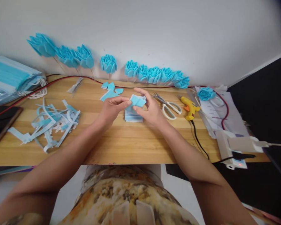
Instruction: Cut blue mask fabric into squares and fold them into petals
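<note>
Between my two hands, above the middle of the table, is a small light-blue fabric piece (138,100). My left hand (112,107) pinches its left edge between thumb and fingers. My right hand (151,107) grips it from the other side, thumb in front and index finger raised behind. Just beneath lies a stack of blue fabric squares (133,117), partly hidden by the hands. Several cut and folded blue pieces (110,92) rest on the table behind my left hand. White-handled scissors (170,108) lie to the right of my right hand.
A yellow glue gun (189,107) and power strip (229,150) are on the right. Blue fabric flowers (154,74) on sticks line the wall. Fabric scraps (53,123), a phone (2,122) and a pile of face masks (11,76) occupy the left. A red-black cable (84,77) runs along the back.
</note>
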Available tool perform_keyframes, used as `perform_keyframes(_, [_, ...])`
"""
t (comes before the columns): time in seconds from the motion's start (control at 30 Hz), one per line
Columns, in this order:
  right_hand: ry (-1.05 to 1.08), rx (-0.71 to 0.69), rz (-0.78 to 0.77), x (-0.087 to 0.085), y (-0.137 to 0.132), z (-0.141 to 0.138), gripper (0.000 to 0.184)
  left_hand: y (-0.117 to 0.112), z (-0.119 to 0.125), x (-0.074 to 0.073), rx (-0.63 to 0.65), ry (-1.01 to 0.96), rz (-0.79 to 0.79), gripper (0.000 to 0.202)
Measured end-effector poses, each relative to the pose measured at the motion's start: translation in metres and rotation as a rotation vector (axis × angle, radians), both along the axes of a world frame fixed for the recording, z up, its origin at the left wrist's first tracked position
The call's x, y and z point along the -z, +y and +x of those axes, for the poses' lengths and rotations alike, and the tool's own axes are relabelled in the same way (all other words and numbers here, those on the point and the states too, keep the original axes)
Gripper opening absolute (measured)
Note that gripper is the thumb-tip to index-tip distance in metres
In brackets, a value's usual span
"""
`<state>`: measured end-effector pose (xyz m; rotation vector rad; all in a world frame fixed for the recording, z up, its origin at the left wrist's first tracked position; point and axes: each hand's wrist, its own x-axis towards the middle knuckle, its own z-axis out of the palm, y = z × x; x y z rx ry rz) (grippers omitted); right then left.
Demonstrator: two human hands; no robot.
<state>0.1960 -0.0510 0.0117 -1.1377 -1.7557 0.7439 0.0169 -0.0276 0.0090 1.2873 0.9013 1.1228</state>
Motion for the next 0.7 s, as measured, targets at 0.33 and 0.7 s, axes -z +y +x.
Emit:
perform_keyframes(0.33, [0.084,0.0,0.059,0.014,0.014,0.014,0.053,0.006,-0.003,0.004,0.0,-0.065,-0.006,0.012])
perform_keyframes(0.7, [0.085,0.019,0.084,0.015,0.016,0.017,0.051,0.006,-0.005,-0.002,-0.037,-0.002,-0.024,0.018])
